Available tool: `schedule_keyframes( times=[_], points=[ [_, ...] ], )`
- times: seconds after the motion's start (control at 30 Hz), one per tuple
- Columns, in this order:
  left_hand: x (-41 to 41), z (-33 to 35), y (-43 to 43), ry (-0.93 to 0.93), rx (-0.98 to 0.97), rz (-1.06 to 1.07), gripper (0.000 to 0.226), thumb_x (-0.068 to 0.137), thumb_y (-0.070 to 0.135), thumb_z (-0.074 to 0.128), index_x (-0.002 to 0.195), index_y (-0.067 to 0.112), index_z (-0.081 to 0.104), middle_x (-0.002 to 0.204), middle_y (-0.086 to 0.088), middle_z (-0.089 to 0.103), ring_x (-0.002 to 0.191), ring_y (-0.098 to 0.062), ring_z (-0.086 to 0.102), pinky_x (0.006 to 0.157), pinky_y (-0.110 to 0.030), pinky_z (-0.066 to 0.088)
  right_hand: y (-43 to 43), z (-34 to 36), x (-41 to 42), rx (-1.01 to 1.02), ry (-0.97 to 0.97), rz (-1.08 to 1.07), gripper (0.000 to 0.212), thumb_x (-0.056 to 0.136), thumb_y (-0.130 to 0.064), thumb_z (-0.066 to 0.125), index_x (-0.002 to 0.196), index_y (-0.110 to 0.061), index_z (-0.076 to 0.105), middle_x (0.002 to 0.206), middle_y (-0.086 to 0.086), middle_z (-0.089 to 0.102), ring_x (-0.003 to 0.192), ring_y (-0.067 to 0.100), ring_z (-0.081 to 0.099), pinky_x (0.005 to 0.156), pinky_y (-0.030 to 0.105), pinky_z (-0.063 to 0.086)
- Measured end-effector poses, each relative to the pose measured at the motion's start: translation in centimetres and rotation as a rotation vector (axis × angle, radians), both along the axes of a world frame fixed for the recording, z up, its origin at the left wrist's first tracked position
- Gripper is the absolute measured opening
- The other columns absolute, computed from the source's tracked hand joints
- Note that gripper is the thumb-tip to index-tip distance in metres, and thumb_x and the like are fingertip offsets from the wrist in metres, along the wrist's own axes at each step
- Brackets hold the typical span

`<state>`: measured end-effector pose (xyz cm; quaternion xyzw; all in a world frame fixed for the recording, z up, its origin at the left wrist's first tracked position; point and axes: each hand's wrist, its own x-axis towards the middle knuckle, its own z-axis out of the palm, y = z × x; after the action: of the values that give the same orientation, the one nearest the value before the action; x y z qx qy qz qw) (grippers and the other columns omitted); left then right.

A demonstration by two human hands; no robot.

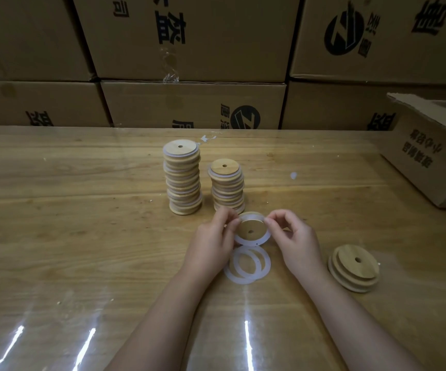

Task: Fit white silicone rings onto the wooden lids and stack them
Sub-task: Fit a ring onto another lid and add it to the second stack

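Both hands hold a round wooden lid (pixel 251 229) with a centre hole, a little above the table. A white silicone ring (pixel 248 241) sits loosely around it, tilted. My left hand (pixel 214 242) pinches the ring at its left side, and my right hand (pixel 291 236) pinches it at the upper right. Two loose white rings (pixel 248 265) lie overlapping on the table just below the lid. A tall stack of ringed lids (pixel 183 180) and a shorter stack (pixel 227 187) stand behind my hands. Two bare lids (pixel 354 267) lie stacked at the right.
The wooden table (pixel 82 236) has a glossy transparent cover. Closed cardboard boxes (pixel 189 62) form a wall along its far edge. An open cardboard box (pixel 430 153) stands on the table at the far right.
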<state>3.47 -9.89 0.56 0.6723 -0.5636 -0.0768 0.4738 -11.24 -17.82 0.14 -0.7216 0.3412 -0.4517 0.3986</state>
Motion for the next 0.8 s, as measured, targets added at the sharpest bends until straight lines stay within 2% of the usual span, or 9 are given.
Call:
schedule_keyframes(
  times=[0.07, 0.17, 0.4, 0.47, 0.63, 0.8],
  points=[
    [0.07, 0.01, 0.14, -0.002, -0.029, -0.009, 0.005, 0.093, 0.02, 0.054, 0.092, 0.015, 0.055, 0.069, 0.01, 0.058, 0.065, -0.018, 0.061, 0.061, -0.04, 0.05, -0.06, -0.07, 0.02, -0.013, -0.012, 0.004, 0.019, 0.086, -0.011, 0.064, 0.078, -0.028, 0.06, 0.078, -0.007, 0.063, 0.073, 0.0, 0.057, 0.064, 0.01, 0.042],
    [0.05, 0.08, 0.24, 0.005, -0.045, -0.018, 0.011, 0.092, 0.025, 0.053, 0.091, 0.014, 0.055, 0.068, 0.003, 0.061, 0.062, -0.02, 0.06, 0.059, -0.042, 0.049, -0.06, -0.12, 0.02, -0.036, -0.02, 0.013, 0.018, 0.086, -0.012, 0.064, 0.079, -0.029, 0.061, 0.079, -0.006, 0.063, 0.075, 0.003, 0.058, 0.065, 0.012, 0.044],
    [0.04, -0.01, 0.24, -0.018, -0.06, -0.015, 0.009, 0.092, 0.024, 0.053, 0.093, 0.014, 0.056, 0.068, 0.001, 0.062, 0.061, -0.018, 0.059, 0.057, -0.042, 0.049, 0.05, 0.02, 0.05, -0.053, -0.001, 0.02, 0.017, 0.086, -0.011, 0.064, 0.08, -0.026, 0.06, 0.079, -0.006, 0.062, 0.074, 0.002, 0.057, 0.064, 0.011, 0.043],
    [0.06, 0.01, 0.25, -0.006, -0.057, -0.015, 0.013, 0.091, 0.028, 0.051, 0.092, 0.015, 0.055, 0.068, 0.003, 0.061, 0.061, -0.017, 0.059, 0.057, -0.041, 0.049, 0.08, 0.06, 0.02, -0.05, -0.001, 0.02, 0.017, 0.085, -0.009, 0.064, 0.079, -0.025, 0.06, 0.079, -0.005, 0.062, 0.073, 0.001, 0.056, 0.064, 0.011, 0.043],
    [0.17, -0.14, 0.18, 0.02, -0.057, -0.025, 0.003, 0.094, 0.02, 0.053, 0.092, 0.018, 0.054, 0.068, 0.012, 0.057, 0.064, -0.018, 0.061, 0.06, -0.043, 0.05, 0.08, 0.06, 0.04, -0.046, -0.001, 0.017, 0.021, 0.085, -0.009, 0.063, 0.078, -0.028, 0.059, 0.079, -0.005, 0.061, 0.073, 0.0, 0.056, 0.065, 0.01, 0.043],
    [0.19, -0.16, 0.11, 0.033, -0.063, -0.03, 0.003, 0.094, 0.021, 0.054, 0.094, 0.018, 0.056, 0.069, 0.017, 0.056, 0.065, -0.017, 0.062, 0.06, -0.043, 0.05, -0.02, -0.06, 0.05, -0.054, -0.01, 0.014, 0.024, 0.085, -0.01, 0.064, 0.078, -0.032, 0.058, 0.078, -0.009, 0.061, 0.074, 0.001, 0.056, 0.064, 0.011, 0.043]
  ],
)
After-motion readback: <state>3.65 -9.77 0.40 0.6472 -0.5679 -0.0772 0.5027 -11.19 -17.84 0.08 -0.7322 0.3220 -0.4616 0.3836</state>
